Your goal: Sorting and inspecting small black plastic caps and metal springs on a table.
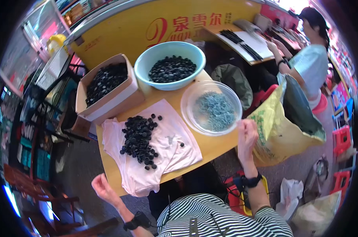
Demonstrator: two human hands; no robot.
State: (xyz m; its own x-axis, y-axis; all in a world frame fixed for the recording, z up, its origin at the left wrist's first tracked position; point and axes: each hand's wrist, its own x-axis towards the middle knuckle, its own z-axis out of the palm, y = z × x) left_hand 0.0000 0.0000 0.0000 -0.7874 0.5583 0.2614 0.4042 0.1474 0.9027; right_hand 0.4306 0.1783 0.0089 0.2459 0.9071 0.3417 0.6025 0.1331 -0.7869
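My left hand (104, 188) is raised off the table's near left corner, fingers curled and pressed together; whatever is in them, if anything, is too small to see. Beside the clear round plastic bowl (187, 114), my right hand (248, 136) is closed in a pinch, its contents hidden. Small grey-blue pieces (216, 110) lie heaped in that bowl, too fine to tell their kind. A pale pink cloth (179, 144), shaped like a garment, covers the near part of the table. On it rests a pile of small black round caps (138, 136), with one cap (182, 145) apart.
A cardboard box (117, 103) and a light blue basin (169, 85), both with black caps, stand at the table's (222, 147) far side. To the right is a large yellow sack (279, 136). Another person (309, 65) sits at a further table. A yellow panel (119, 37) stands behind.
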